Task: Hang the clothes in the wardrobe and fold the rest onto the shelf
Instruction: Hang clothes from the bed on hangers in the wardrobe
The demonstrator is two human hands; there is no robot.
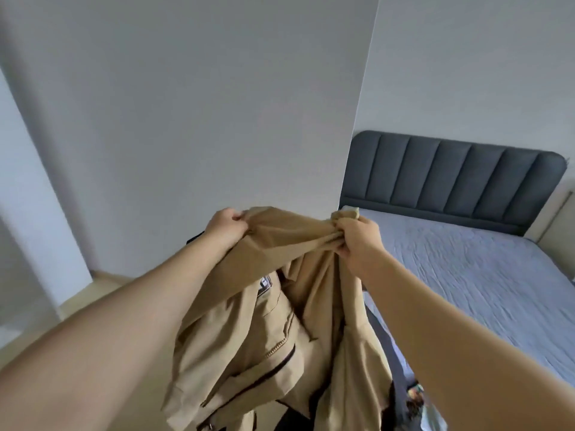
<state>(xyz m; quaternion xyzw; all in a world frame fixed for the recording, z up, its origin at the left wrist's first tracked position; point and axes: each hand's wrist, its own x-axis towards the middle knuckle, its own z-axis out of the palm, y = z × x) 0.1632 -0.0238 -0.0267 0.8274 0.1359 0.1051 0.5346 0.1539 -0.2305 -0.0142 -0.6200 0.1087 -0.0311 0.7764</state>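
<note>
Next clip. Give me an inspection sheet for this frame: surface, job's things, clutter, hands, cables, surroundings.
Surface: bed with a wrinkled grey-blue sheet.
Job's things: tan jacket held up in the air, hanging crumpled; no wardrobe in view.
Clutter: small colourful item by the bed's near edge, too blurred to identify.
Hands: left hand and right hand each grip the jacket's top edge.
Cables: nothing seen.
Surroundings: grey padded headboard, white wall.

Nothing can be read: a small dark label [265, 283] on the tan jacket [249, 337], below the fingers [239, 216] of the left hand [225, 227], is too blurred.
</note>
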